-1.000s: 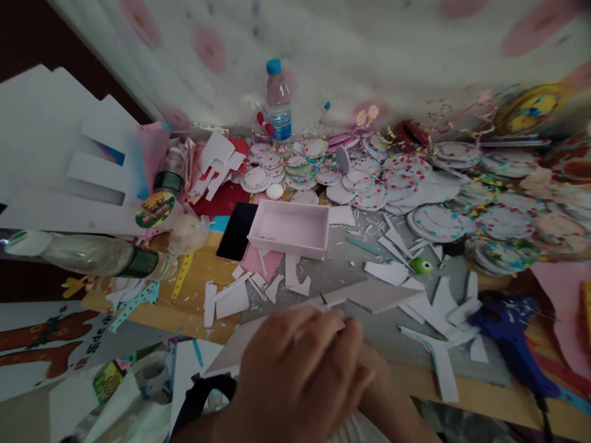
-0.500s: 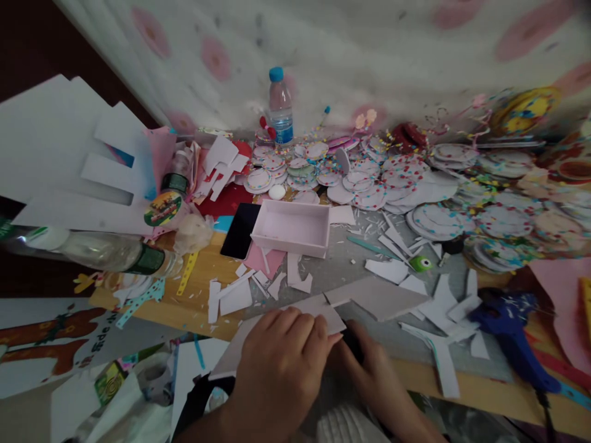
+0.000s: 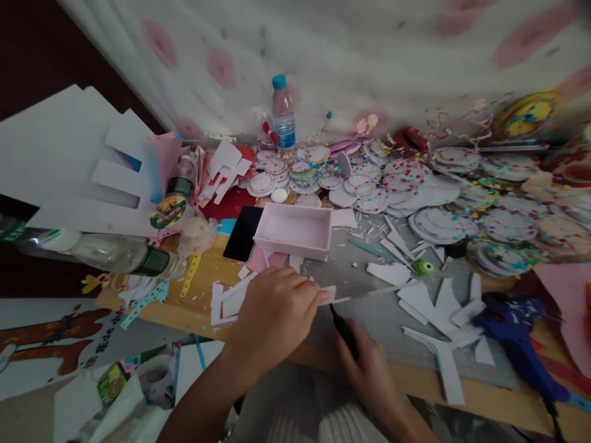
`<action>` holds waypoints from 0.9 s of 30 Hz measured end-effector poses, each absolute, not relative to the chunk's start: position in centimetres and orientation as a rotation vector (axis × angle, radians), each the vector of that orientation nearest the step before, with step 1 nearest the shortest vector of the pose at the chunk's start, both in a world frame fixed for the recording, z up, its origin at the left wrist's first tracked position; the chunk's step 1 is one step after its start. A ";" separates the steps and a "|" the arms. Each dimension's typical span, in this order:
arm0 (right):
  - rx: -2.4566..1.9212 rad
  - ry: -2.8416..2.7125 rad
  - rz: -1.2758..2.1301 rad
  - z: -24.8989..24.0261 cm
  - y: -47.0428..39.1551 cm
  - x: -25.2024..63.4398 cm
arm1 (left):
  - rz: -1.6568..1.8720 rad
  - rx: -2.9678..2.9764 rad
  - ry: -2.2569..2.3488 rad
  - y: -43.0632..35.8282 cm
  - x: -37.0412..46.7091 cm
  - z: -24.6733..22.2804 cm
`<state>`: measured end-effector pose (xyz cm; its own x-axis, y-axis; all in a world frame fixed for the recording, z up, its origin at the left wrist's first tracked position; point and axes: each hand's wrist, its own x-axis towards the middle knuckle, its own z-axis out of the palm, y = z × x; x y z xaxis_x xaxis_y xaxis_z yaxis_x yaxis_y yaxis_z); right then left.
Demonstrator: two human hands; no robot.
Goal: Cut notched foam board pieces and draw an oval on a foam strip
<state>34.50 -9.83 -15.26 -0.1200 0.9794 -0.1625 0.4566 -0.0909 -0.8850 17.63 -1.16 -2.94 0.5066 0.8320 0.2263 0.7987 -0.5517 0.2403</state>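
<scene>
My left hand (image 3: 279, 314) is closed on a piece of white foam board (image 3: 329, 295), whose end sticks out past the fingertips. A thin pale strip runs on to the right from it, almost edge-on to me. Most of what the left fingers grip is hidden under the hand. Lower right, my right hand (image 3: 369, 363) is wrapped round a black-handled craft knife (image 3: 345, 331). Its slim tip points up and away, just below the board's end; whether it touches cannot be told. Beyond the left hand stands an open white box (image 3: 295, 249), beside a dark phone (image 3: 242, 234).
White offcuts (image 3: 441, 311) litter the grey mat (image 3: 378, 320). A blue glue gun (image 3: 519, 344) lies at the right, with a green cartoon-eye item (image 3: 423, 267) nearer the middle. Decorated white discs (image 3: 406, 178) and a water bottle (image 3: 283, 117) line the back. Another bottle (image 3: 115, 253) lies left.
My left hand has lifted and moved up the mat with the board, which has turned from its broad face to nearly edge-on. The black knife handle now shows more fully in my right hand.
</scene>
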 end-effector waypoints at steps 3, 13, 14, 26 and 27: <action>-1.571 -1.622 1.161 -15.4 -9.8 34.4 | 0.441 2.634 1.400 0.1 17.3 -3.0; -1.554 -1.606 1.158 -15.3 -9.7 34.2 | 0.494 2.657 1.326 -1.9 17.7 -2.7; -1.556 -1.595 1.173 -15.2 -9.7 34.2 | 0.500 2.674 1.323 -2.4 17.9 -2.7; -1.636 -1.527 1.000 -11.4 -11.7 36.5 | 0.740 2.728 1.465 -8.3 20.0 -4.8; -1.623 -1.567 0.971 -11.0 -11.7 36.7 | 0.739 2.720 1.477 -8.4 20.0 -4.8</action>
